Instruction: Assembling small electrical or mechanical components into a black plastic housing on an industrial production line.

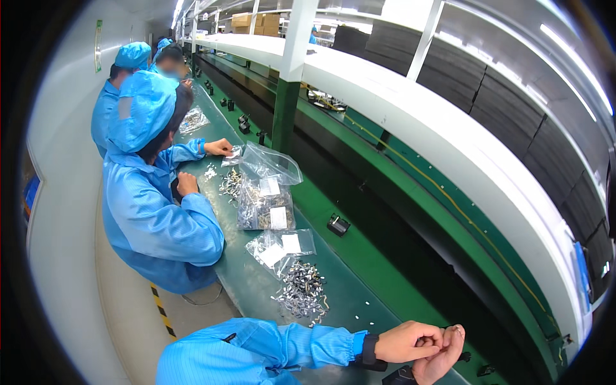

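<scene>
Down at the near edge, both hands are together. The left hand (407,341) is curled, its fingers closed against the right hand (439,356), which cups up from below. Something small seems pinched between them, but it's too tiny to make out, so what either grip is clamped on I cannot tell. A dark wrist strap (369,351) sits at the blue cuff.

Just beyond on the green surface (359,256), a loose heap of small metal parts (303,292) lies spread out, well within reach, with small white bits (359,309) scattered beside it. By the look of it, plenty remains to be handled: the heap is large.

Past the heap lie flat clear bags (282,247) with white labels, then fuller bags of metal parts (264,205), one open at the top. A small black part (338,224) sits alone on the dark belt (385,224).

Farther along, a co-worker in blue coat and cap (151,192) works over another scatter of parts, with more people behind.
</scene>
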Available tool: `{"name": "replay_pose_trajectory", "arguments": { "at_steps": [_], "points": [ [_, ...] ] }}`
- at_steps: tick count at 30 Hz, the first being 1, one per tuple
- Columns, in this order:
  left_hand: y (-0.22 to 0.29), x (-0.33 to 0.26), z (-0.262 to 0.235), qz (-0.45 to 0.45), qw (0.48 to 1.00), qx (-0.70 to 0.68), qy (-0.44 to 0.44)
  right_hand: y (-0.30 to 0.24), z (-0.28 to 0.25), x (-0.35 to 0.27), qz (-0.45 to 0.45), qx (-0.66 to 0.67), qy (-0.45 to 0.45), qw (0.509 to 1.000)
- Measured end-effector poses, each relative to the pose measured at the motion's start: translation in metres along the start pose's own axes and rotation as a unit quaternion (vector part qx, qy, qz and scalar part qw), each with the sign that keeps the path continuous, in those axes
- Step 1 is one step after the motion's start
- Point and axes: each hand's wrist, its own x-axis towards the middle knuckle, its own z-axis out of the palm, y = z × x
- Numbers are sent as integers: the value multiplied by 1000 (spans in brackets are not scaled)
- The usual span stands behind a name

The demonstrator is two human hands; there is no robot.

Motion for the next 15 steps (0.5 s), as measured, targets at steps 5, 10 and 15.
{"name": "replay_pose_trajectory", "arguments": {
  "at_steps": [5, 10, 15],
  "points": [
    [15, -12, 10, -6, 1000, -7, 5, 7, 21, -13, -77, 36, 71, 994],
    [6, -41, 20, -58, 997, -40, 11, 14, 6, -39, -36, 34, 11, 999],
    [-42, -54, -3, -124, 992, 5, -28, 47, 0, -46, 33, -73, 45, 996]
  ]
}}
